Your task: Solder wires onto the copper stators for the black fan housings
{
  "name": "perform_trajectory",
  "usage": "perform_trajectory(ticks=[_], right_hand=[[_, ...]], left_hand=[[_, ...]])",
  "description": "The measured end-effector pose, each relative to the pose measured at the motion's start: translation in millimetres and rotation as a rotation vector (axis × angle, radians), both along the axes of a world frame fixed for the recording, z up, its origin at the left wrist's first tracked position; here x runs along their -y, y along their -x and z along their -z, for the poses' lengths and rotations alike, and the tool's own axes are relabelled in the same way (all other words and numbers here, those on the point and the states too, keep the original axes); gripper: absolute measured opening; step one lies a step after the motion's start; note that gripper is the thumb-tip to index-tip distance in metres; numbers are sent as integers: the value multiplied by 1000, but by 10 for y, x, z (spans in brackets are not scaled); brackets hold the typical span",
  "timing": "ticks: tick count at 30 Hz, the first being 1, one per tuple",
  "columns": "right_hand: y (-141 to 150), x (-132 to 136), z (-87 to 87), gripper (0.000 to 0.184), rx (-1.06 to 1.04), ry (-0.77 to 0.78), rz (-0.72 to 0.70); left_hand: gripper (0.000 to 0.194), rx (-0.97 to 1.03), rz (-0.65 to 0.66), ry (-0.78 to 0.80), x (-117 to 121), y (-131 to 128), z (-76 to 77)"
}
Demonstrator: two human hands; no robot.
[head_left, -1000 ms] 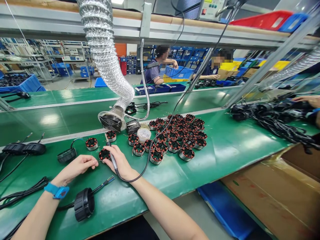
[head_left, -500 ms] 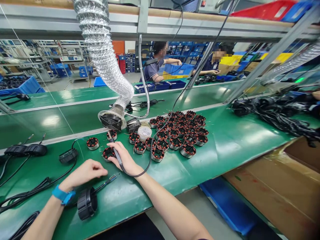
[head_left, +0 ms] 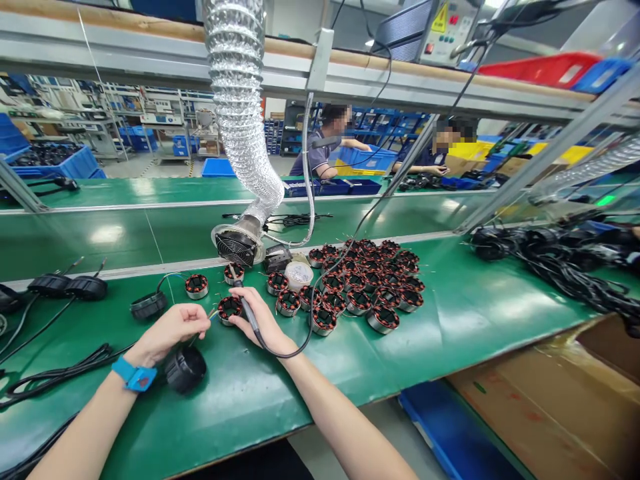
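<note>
My left hand (head_left: 173, 330), with a blue wrist strap (head_left: 134, 375), is closed in a pinch on thin cable wires (head_left: 213, 313). Below it a round black plastic cap (head_left: 186, 369) sits on the green table, a lead rising from it towards the pinched fingers. My right hand (head_left: 261, 317) is wrapped round a soldering iron (head_left: 249, 313) whose cord runs back over the wrist. Its thumb lies against a motor stator (head_left: 230, 309) with copper-red windings. The iron's tip points towards another stator (head_left: 234, 274) just behind. Whether the wires touch the nearer stator I cannot tell.
A fan-ended foil duct (head_left: 239, 243) hangs over the table's back. Several stators (head_left: 357, 300) cluster right of my hand, beside a round white tub (head_left: 299, 274). Capped black cables (head_left: 87, 287) lie left, more cables (head_left: 540, 267) right. Two people sit beyond the bench.
My left hand has moved up to the stator and now pinches the wires that lay on the table. The black cap has turned and shifted. My right hand keeps the soldering iron; the view has shifted.
</note>
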State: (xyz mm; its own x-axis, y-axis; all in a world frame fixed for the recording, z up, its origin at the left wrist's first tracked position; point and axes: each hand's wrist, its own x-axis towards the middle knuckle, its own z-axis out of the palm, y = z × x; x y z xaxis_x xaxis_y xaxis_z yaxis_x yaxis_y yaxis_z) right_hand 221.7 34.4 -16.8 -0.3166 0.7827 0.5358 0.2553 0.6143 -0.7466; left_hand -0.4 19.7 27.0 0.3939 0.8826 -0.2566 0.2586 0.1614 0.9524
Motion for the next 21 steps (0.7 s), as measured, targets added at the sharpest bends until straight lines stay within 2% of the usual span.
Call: perform_trajectory(ticks=[4,7,11,15,21], right_hand=[[75,44,-42,62,-23,-5,-52],[180,109,-143,59,-80,-22,-51],[350,149,-250,45,-242,76,-72],[488,84,-237,42,-317,103,-33],[588,6,-165,41,-303,25,38]], left_hand=[[41,63,-145,-23,-43,27,43],[44,55,-154,-30,-31,8,55],[42,80,-138,-60,9,-25,22],[38,96,-142,-93,40,-48,-24],[33,28,-245,-262,7,-20,-12]])
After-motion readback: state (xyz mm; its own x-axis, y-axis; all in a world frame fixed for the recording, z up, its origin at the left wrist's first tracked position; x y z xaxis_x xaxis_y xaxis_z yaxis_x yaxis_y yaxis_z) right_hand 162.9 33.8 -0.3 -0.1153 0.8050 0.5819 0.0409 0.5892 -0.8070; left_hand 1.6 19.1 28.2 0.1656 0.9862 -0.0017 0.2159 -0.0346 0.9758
